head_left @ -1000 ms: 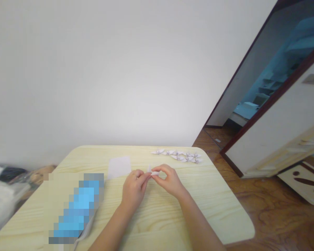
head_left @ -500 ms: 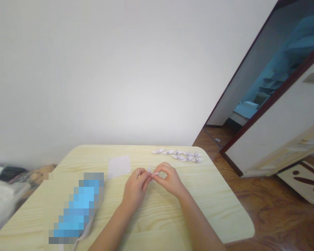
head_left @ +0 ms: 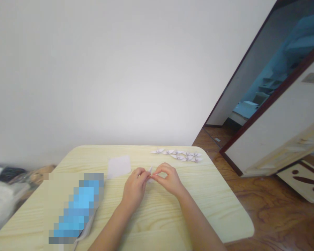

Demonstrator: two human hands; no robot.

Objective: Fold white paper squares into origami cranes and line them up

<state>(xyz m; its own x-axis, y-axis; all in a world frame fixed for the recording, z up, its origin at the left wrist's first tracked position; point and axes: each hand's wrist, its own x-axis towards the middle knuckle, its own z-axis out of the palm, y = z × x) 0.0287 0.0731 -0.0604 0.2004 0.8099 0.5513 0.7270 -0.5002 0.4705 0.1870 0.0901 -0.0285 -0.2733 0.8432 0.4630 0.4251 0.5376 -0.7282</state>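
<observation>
We pinch the small folded white paper (head_left: 150, 172) between our left hand (head_left: 134, 188) and right hand (head_left: 170, 180) fingertips, its tip pointing far.

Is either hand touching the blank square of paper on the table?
No, the square paper lies apart on the wooden table, while the left hand and right hand pinch a small folded paper piece.

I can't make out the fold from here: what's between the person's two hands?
A small piece of folded white paper, only its tip showing above the fingers of the left hand and right hand. The fingers cover the rest, so its shape cannot be seen.
</observation>
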